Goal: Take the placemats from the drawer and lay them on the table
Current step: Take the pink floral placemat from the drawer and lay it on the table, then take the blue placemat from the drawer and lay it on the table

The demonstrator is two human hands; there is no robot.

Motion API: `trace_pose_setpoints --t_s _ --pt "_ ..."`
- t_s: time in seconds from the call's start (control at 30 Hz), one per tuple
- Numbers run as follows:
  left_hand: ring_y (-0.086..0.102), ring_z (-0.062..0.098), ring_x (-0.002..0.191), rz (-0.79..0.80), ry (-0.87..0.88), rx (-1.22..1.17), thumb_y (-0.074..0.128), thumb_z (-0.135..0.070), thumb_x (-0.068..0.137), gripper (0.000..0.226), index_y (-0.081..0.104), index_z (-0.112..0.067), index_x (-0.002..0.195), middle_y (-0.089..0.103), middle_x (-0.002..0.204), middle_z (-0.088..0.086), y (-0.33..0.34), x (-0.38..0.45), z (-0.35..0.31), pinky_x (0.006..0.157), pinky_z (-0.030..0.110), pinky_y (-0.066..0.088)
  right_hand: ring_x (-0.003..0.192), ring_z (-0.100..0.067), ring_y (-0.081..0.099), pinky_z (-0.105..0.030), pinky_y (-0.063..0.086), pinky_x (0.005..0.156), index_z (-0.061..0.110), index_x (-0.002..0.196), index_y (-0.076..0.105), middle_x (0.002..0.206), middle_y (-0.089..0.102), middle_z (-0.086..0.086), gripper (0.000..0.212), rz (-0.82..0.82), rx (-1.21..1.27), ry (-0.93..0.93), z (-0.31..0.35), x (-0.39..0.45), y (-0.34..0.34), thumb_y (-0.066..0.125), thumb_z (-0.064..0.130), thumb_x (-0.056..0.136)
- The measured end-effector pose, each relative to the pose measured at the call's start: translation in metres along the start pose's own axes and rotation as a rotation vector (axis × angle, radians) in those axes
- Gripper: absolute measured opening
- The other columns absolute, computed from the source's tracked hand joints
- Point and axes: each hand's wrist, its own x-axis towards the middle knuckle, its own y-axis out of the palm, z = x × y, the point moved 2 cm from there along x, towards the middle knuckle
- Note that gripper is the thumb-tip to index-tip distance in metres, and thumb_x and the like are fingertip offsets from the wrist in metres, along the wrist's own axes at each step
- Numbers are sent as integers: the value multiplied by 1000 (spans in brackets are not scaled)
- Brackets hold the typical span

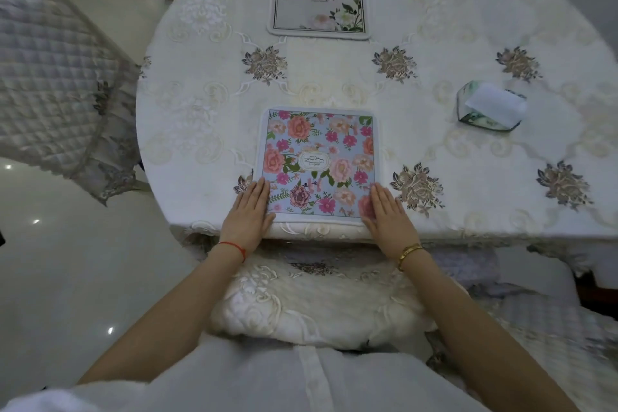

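Head view: blue flower-printed placemat (317, 164), square.

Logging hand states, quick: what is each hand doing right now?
Left hand: open, flat on the left edge of the blue floral placemat.
Right hand: open, flat on its right edge.

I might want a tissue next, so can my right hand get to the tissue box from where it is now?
Probably yes. The right hand lies flat on the blue floral placemat, and only bare tablecloth lies between it and the tissue box further up to its right.
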Motion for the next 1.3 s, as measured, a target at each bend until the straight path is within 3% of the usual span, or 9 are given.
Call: trace_pose_setpoints --t_s 0.13,0.23,0.33,0.5,0.63,0.77,0.93,1.2,1.3 --pt "29 31 142 -34 7 -100 51 -29 96 62 29 -3 147 31 153 18 -24 -13 -3 119 36 19 146 -23 16 -33 12 120 8 151 12 159 15 -10 63 -82 122 4 2 -14 -20 39 34 101" --pt "54 36 119 -152 29 -163 60 -19 91 47 50 -3 135 55 133 19 -45 -31 -11 102 40 42 135 -26 37 -35 30 112 9 147 30 149 38 -11 54 -218 190 -39 15 -27 -37 46 29 99" --pt "62 33 105 -282 32 -187 61 -18 90 36 60 -5 124 65 117 14 -59 -53 -18 90 38 50 125 -26 47 -36 38 105 8 141 41 139 50 -10 47 -294 230 -81 29 -38 -49 46 27 98" --pt "61 24 107 -419 -85 -248 61 -20 91 33 62 -11 122 66 117 8 -68 -101 -23 91 35 49 112 -27 54 -41 47 96 8 133 50 123 59 -11 39 -369 274 -181 54 -58 -57 49 22 96" --pt "64 25 94 -498 -177 -289 57 -22 91 31 63 -10 118 67 108 8 -66 -146 -17 84 33 51 118 -29 51 -45 42 103 9 134 49 130 56 -11 40 -345 249 -279 76 -64 -56 52 21 96" --pt "62 21 96 -569 -310 -306 48 -31 90 36 65 -12 116 68 110 6 -61 -202 -8 85 30 48 111 -31 55 -40 45 95 6 127 54 120 61 -14 36 -327 222 -401 111 -69 -61 55 20 95" --pt "63 23 103 -658 -528 -322 57 -19 94 29 63 -11 121 67 116 8 -41 -276 10 93 35 49 106 -30 58 -39 47 91 5 122 58 116 63 -14 32 -304 192 -606 171 -78 -68 57 17 93" --pt "63 20 104 -824 -925 -342 56 -19 94 27 65 -11 119 68 114 5 2 -433 11 92 23 42 102 -29 57 -37 44 91 5 116 60 108 65 -12 26 -158 126 -979 281 -125 -32 55 17 93" --pt "64 20 103 -866 -1052 -346 47 -30 94 35 66 -12 117 69 113 4 24 -506 1 93 31 48 106 -30 56 -35 44 90 4 119 60 111 64 -14 29 -77 103 -1062 326 -165 -2 55 18 94"
